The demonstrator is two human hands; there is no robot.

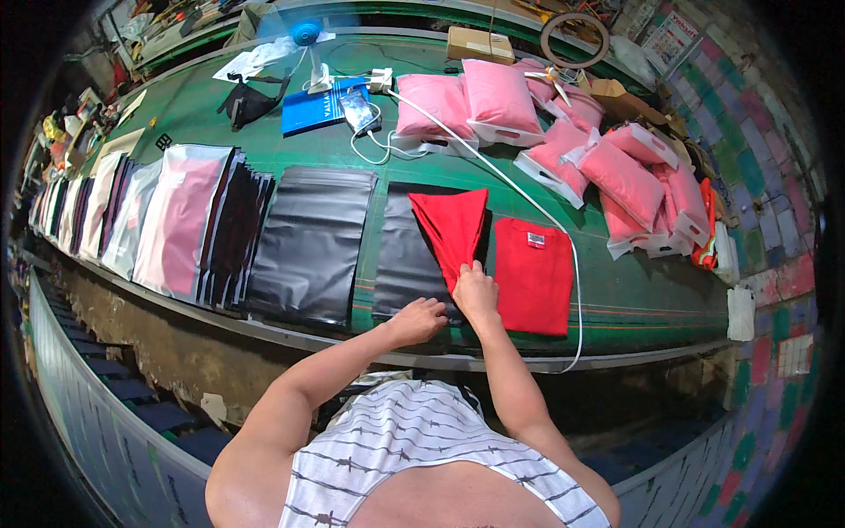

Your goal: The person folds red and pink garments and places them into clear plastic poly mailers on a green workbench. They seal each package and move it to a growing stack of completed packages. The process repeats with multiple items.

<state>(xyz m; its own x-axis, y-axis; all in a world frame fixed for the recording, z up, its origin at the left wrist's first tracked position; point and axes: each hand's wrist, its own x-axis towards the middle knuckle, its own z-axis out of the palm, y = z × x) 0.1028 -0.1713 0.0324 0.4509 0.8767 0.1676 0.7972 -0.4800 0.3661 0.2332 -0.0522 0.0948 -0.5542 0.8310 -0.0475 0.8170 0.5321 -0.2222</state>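
My right hand grips the gathered lower end of a red folded garment, lifted at a slant over a black plastic bag. My left hand rests on the lower part of that bag, fingers bent and slightly apart. Right of my right hand, another folded red garment with a neck label lies flat on the green table. A pile of black bags lies to the left.
A row of bagged garments stretches left. Pink bagged bundles fill the back right, near a cardboard box. A white cable crosses the table. A blue flat package, black item and small blue fan are behind.
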